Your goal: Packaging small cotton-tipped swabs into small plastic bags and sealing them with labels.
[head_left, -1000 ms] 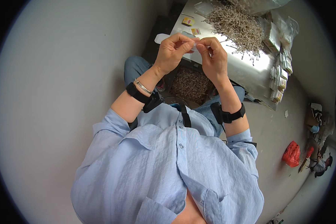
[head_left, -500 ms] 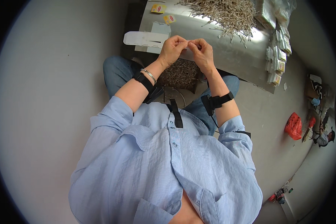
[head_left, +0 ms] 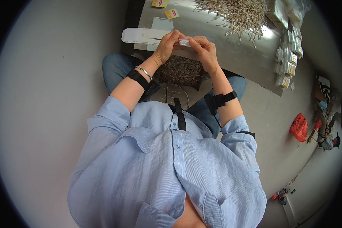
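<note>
Over the table's near edge, my two hands hold a small white packet (head_left: 184, 42) between them. My left hand (head_left: 166, 46) grips its left end, with thumb and fingers closed. On the other end, my right hand (head_left: 204, 50) pinches with its thumb on top. Fingers cover both ends of the packet, so its contents cannot be made out. Just left of my left hand lies a long white slotted card strip (head_left: 140, 35) with a rounded end, jutting past the table's left edge. Under it is a pale flat sheet (head_left: 162, 23).
The metal table (head_left: 231, 57) bears a heap of thin brown sticks (head_left: 239, 15), yellow cards (head_left: 171, 14) and a row of small clear packs (head_left: 288, 60). Between my knees stands a container of small brown pieces (head_left: 180, 70). A red plastic bag (head_left: 299, 127) lies on the floor; a person (head_left: 328, 142) is beyond.
My hands have moved slightly apart, and the white packet between them now shows more. My left hand has shifted a little left. The table view has slid slightly.
</note>
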Motion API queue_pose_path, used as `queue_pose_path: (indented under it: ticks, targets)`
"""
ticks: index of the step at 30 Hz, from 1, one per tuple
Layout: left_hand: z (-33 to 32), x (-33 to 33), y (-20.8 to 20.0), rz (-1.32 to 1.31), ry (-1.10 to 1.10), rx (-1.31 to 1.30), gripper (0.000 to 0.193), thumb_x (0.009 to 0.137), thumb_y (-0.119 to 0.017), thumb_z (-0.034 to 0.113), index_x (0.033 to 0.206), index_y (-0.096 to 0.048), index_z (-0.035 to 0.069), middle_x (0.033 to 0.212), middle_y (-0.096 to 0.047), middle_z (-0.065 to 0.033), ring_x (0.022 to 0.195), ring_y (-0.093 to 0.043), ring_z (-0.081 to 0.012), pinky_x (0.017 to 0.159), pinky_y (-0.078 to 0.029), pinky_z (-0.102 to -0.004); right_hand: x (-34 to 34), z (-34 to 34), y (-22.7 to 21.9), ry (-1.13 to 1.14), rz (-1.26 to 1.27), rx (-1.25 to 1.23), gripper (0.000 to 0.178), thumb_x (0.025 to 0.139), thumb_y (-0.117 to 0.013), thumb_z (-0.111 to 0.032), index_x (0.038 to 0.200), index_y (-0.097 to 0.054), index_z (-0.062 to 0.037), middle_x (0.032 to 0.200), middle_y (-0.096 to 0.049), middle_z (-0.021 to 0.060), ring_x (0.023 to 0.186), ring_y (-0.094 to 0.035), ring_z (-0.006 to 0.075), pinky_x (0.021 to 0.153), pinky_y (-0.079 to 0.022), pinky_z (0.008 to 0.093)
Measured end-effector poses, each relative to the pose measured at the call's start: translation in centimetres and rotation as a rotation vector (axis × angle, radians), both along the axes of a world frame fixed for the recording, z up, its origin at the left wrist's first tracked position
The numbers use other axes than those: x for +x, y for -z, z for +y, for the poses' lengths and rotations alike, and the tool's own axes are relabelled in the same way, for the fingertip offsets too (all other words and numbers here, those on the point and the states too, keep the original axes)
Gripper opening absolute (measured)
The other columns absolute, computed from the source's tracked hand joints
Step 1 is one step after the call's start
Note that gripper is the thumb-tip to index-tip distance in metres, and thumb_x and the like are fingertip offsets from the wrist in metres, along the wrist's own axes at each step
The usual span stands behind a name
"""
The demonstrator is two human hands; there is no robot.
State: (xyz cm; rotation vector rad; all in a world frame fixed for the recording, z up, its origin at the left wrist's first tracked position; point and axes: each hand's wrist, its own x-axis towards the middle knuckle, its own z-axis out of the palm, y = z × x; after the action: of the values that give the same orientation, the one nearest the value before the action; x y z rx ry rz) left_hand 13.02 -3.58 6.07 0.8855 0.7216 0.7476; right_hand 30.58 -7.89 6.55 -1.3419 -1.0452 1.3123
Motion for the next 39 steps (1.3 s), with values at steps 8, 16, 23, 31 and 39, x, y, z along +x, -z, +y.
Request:
queue_pose_path:
  ticks: [8,16,23,31,39]
  targets:
    - [0.4,0.7,0.5,0.2,-0.026,0.182,0.017,0.093,-0.059,0.02,0.093,-0.056,0.003,0.092,-0.064,-0.0048,0.084,-0.061,-0.0095,0.081,-0.054,-0.0277,-0.6,0.3,-0.4,0.035,-0.103,0.074,0.016,0.086,-0.069,-0.016,0.095,-0.073,-0.0044,0.09,-0.062,0.0047,0.083,-0.056,0.0109,0.074,-0.045,0.0248]
    - [0.8,0.8,1.1,0.158,-0.033,0.209,0.018,0.091,-0.061,0.019,0.092,-0.057,0.002,0.089,-0.066,-0.0063,0.079,-0.062,-0.0097,0.074,-0.054,-0.0255,-0.3,0.9,0.1,0.035,-0.226,0.132,0.015,0.082,-0.071,-0.017,0.09,-0.073,-0.0034,0.084,-0.063,0.0053,0.076,-0.057,0.0119,0.069,-0.046,0.0251]
    - [1.3,0.5,0.7,0.089,-0.025,0.073,0.014,0.095,-0.057,0.016,0.097,-0.055,0.002,0.093,-0.062,-0.004,0.087,-0.061,-0.0096,0.085,-0.055,-0.0291,-0.8,1.4,-0.2,0.085,-0.197,0.093,0.016,0.083,-0.071,-0.017,0.091,-0.074,-0.0038,0.084,-0.063,0.0049,0.077,-0.057,0.0114,0.069,-0.045,0.0246]
    - [0.6,0.9,0.2,0.185,0.011,0.202,0.02,0.091,-0.065,0.021,0.097,-0.056,0.004,0.092,-0.062,-0.0021,0.086,-0.063,-0.0111,0.083,-0.056,-0.0291,-0.4,0.7,-1.8,0.055,-0.126,0.076,0.017,0.086,-0.069,-0.018,0.094,-0.074,-0.0042,0.086,-0.062,0.0034,0.08,-0.056,0.0105,0.071,-0.045,0.0242]
    - [0.5,1.5,0.1,0.175,-0.062,0.255,0.019,0.089,-0.067,0.023,0.093,-0.062,0.005,0.102,-0.069,-0.0084,0.087,-0.064,-0.0109,0.076,-0.055,-0.0238,0.5,0.1,-0.2,0.028,-0.158,0.112,0.016,0.086,-0.07,-0.019,0.094,-0.074,-0.0058,0.085,-0.061,0.0023,0.078,-0.056,0.0097,0.069,-0.045,0.0239]
